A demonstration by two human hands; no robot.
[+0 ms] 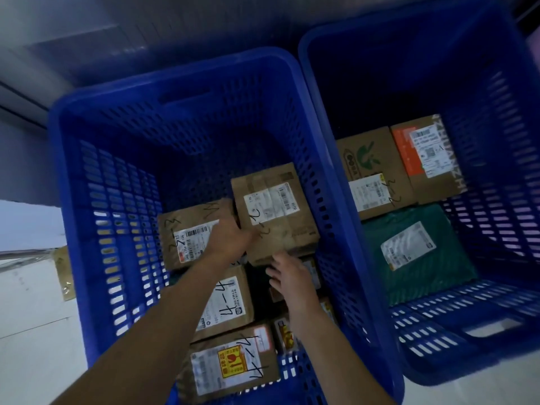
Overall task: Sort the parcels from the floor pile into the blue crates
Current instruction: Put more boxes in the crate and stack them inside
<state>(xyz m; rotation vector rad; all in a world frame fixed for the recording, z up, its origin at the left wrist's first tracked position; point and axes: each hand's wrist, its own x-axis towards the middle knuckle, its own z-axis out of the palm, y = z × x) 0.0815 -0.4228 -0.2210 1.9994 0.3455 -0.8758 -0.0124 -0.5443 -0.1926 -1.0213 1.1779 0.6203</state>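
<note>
Here, a brown parcel (274, 211) lies atop others in the left blue crate (117, 200). Our left hand (230, 239) touches its left edge, grip unclear to us. Our right hand (289, 277) hovers by its near edge, fingers spread, empty.

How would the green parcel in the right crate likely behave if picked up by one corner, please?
The green parcel looks like a flat, wrinkled bag, so it would probably sag. Its plastic-looking surface may be slippery. Lying flat, it should not roll.
</note>
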